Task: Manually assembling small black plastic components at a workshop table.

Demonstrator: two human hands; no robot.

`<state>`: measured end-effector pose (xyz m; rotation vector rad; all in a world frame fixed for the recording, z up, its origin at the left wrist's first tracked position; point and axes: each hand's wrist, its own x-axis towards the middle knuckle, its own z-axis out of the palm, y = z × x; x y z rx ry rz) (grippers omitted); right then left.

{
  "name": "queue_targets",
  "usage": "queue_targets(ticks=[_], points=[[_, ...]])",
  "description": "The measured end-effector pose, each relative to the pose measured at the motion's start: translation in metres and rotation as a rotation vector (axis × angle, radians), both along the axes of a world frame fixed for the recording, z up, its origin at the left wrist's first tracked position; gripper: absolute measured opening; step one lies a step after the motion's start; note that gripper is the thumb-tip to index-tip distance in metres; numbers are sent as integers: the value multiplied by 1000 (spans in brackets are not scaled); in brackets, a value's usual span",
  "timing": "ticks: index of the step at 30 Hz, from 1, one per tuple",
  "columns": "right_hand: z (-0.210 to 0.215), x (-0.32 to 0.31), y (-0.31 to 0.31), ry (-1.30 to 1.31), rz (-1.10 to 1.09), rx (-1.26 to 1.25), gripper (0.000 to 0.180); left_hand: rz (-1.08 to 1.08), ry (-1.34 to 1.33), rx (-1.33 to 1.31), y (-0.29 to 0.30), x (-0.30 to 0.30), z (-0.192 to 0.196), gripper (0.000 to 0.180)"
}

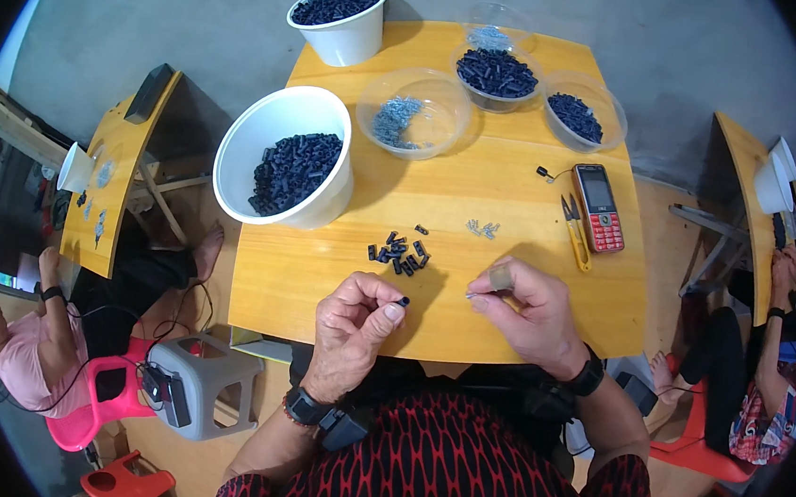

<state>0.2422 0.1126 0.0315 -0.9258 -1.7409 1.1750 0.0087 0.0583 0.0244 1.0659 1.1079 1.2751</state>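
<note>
My left hand [353, 325] pinches a small dark blue plastic piece [403, 301] between thumb and fingertips, just above the wooden table [300, 287]. My right hand [525, 307] holds a tiny silver metal part [472, 295] at its fingertips, a little to the right of the blue piece. The two hands are close together near the table's front edge. A small heap of dark blue pieces [400, 251] lies just beyond them, and a few loose metal parts [482, 227] lie further right.
A large white bucket [279, 143] of blue pieces stands at left, another white bucket [343, 12] at the back. Clear bowls hold metal parts [409, 117] and blue pieces [496, 75] [580, 113]. A red phone [598, 207] and yellow clippers [575, 231] lie at right. Other people sit at side tables.
</note>
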Motion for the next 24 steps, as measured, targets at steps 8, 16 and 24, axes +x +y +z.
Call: queue_targets(ticks=[8, 16, 24], points=[[23, -33, 3, 13, 102, 111, 11, -103, -130, -46, -2, 7, -1, 21], [24, -41, 9, -43, 151, 235, 13, -79, 33, -10, -5, 3, -5, 16], [42, -37, 15, -295, 353, 474, 14, -41, 358, 190, -4, 2, -3, 12]])
